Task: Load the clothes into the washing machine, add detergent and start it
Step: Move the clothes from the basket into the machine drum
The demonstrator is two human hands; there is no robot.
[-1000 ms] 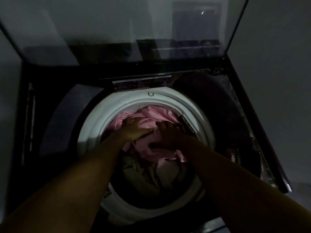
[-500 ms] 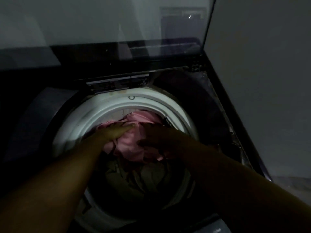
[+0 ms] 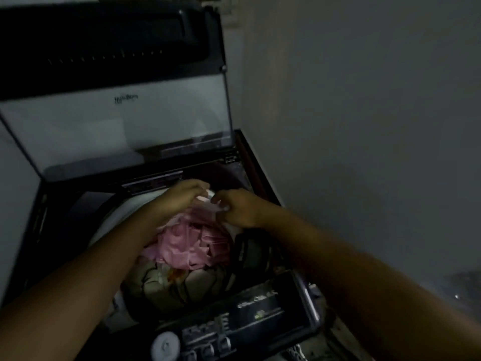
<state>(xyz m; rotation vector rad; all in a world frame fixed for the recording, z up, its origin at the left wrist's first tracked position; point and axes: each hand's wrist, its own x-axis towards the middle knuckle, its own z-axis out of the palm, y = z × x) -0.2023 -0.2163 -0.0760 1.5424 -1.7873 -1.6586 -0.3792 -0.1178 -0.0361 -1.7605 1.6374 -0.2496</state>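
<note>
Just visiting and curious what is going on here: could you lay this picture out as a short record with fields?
Machine: top-loading washing machine, lid raised
Drum contents: pink cloth on top, olive patterned cloth beneath
Left hand: over the pink cloth, at the drum's far side
Right hand: fingers curled at the pink cloth's edge; hold unclear in the blur
Control panel: near edge, untouched
Detergent: none visible

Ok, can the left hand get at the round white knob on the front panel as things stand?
Probably yes. The white knob sits uncovered on the near panel, clear of both forearms; the left hand is over the pink garment and would only need drawing back.
</note>
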